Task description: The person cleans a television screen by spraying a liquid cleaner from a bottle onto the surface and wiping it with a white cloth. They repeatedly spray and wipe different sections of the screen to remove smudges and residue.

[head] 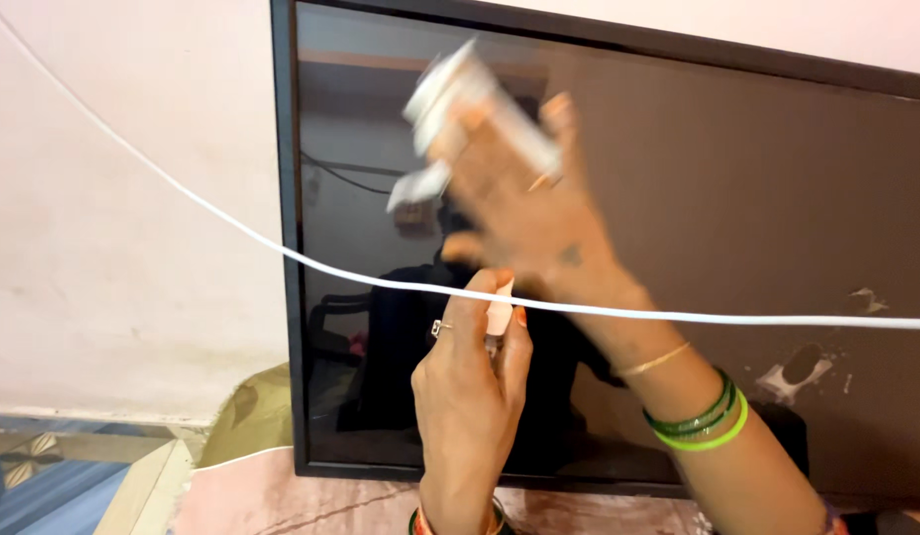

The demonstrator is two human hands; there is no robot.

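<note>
1. Where the right hand (534,208) presses against the dark screen (777,248), it holds a crumpled white cloth (460,109) under its fingers; the hand and cloth are blurred.
2. Cloth: bunched into a rough roll, long axis slanting from upper left to lower right across the fingertips. One loose end hangs below and to the left of the fingers.
3. Grip, right: fingers spread fairly flat over the cloth, palm toward the screen, not curled tight. Cloth sits at the fingertip end, well up from the wrist.
4. Left hand (470,386): closed around a small pale pinkish bottle (499,309), of which only the top shows above the fingers. It stands about upright, long axis vertical, tip pointing up toward the screen.
5. Bottle sits at the top of the fist, between thumb and forefinger; its body is hidden inside the hand.
6. Left hand sits below the right, close to the lower middle of the screen.
7. A white cable (183,193) runs slantwise across the view, in front of the screen and both hands.
8. Green bangles (703,426) on the right wrist.
</note>
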